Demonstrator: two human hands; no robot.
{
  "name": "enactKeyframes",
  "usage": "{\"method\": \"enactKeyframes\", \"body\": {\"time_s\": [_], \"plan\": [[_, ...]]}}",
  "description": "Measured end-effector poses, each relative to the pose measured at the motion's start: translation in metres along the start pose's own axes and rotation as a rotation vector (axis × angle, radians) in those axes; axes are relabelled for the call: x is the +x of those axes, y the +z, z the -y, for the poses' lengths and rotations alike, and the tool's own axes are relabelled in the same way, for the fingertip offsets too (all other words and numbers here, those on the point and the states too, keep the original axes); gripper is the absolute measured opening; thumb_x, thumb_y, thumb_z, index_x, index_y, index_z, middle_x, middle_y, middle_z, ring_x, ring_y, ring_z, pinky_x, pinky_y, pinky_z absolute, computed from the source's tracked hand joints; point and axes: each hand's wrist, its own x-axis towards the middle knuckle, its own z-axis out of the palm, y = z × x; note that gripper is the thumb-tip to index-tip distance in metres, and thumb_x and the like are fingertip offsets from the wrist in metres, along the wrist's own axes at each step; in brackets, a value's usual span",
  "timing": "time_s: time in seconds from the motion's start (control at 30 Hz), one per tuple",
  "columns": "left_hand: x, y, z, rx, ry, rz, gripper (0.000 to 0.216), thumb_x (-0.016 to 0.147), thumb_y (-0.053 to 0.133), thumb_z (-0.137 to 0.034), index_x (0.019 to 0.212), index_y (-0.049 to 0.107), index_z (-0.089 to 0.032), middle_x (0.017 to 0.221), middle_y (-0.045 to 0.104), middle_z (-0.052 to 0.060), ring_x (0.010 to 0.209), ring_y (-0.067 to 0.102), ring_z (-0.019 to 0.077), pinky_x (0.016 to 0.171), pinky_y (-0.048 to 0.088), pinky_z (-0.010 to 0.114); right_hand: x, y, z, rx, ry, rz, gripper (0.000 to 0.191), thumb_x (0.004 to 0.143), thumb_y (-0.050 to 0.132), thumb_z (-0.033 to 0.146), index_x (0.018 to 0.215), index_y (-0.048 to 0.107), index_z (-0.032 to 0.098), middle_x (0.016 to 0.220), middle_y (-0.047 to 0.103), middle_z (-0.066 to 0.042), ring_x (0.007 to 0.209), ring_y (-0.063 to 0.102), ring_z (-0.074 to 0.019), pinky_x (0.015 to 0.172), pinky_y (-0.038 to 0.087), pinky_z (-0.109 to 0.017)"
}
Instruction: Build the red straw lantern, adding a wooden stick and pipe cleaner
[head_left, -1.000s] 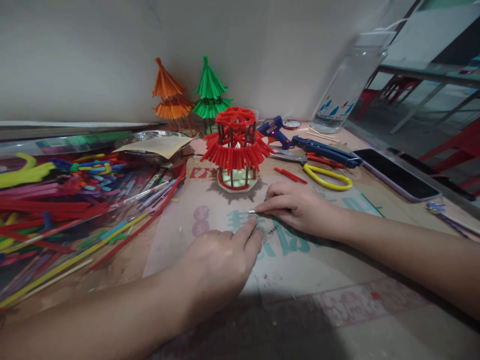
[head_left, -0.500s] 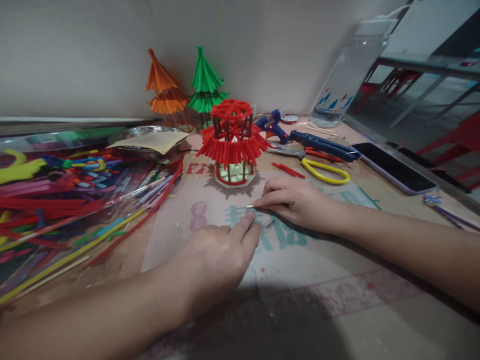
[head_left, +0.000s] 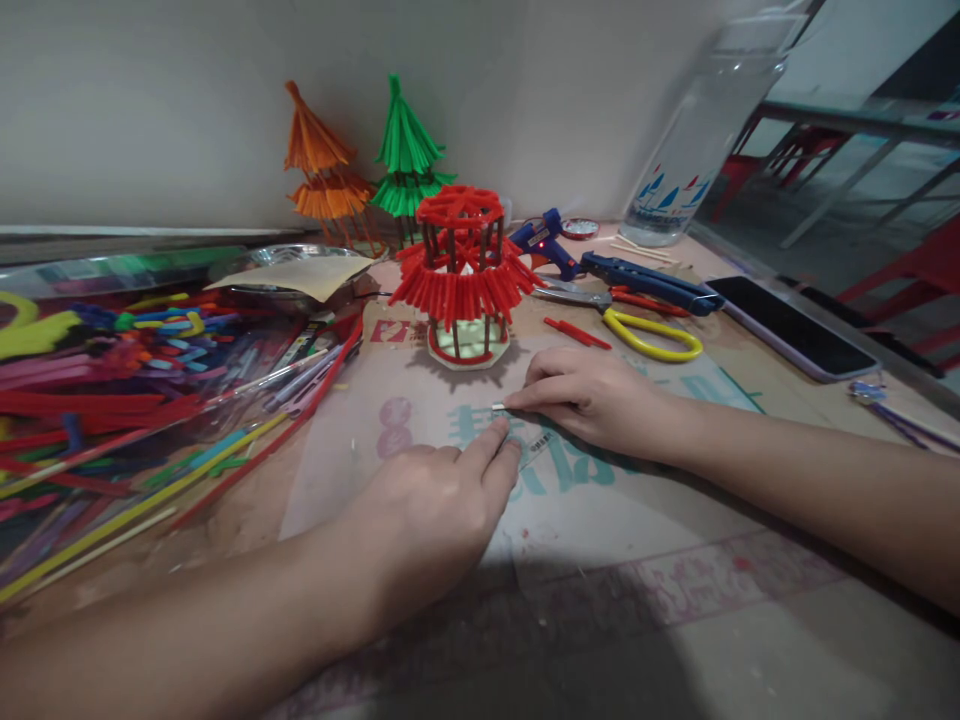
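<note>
My right hand point(head_left: 592, 395) lies on the printed plastic sheet point(head_left: 600, 510) with its fingers closed on a small thin tool whose light tip point(head_left: 498, 407) pokes out to the left. My left hand point(head_left: 442, 495) rests just below it, fingers curled, with the index and middle fingertips pressing the sheet beside that tip. Just behind both hands stands a red straw pavilion point(head_left: 461, 275) on a pale octagonal base.
A heap of coloured straws point(head_left: 127, 370) fills the left of the table. Orange point(head_left: 322, 170) and green point(head_left: 405, 150) straw towers stand by the wall. A blue glue gun point(head_left: 544, 243), yellow-handled scissors point(head_left: 645, 335), blue pliers point(head_left: 649, 283), a phone point(head_left: 787, 325) and a clear bottle point(head_left: 694, 140) lie to the right.
Both hands have stayed together on the sheet with hardly any shift. The view has tilted slightly, so everything sits a little higher and left in the frame.
</note>
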Motion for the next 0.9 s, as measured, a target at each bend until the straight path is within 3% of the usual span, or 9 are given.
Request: {"method": "enactKeyframes", "body": {"time_s": [0.3, 0.9], "plan": [[0.0024, -0.0015, 0.0013, -0.006, 0.010, 0.046, 0.046, 0.087, 0.048, -0.006, 0.130, 0.063, -0.005, 0.131, 0.070, 0.021, 0.064, 0.076, 0.0245, 0.048, 0.060, 0.037, 0.0006, -0.0004, 0.0013, -0.017, 0.008, 0.006, 0.026, 0.103, 0.054, 0.024, 0.105, 0.079, 0.019, 0.087, 0.069, -0.007, 0.080, 0.061, -0.0168, 0.070, 0.047, -0.028], [0.0045, -0.0060, 0.0024, -0.011, -0.002, 0.080, 0.035, 0.090, 0.055, -0.009, 0.123, 0.066, -0.009, 0.129, 0.071, 0.019, 0.064, 0.074, 0.0220, 0.052, 0.062, 0.036, 0.0014, -0.0024, 0.0040, -0.042, 0.001, 0.019, 0.025, 0.102, 0.055, 0.021, 0.104, 0.079, 0.016, 0.086, 0.068, -0.007, 0.080, 0.061, -0.0165, 0.070, 0.045, -0.028]]}}
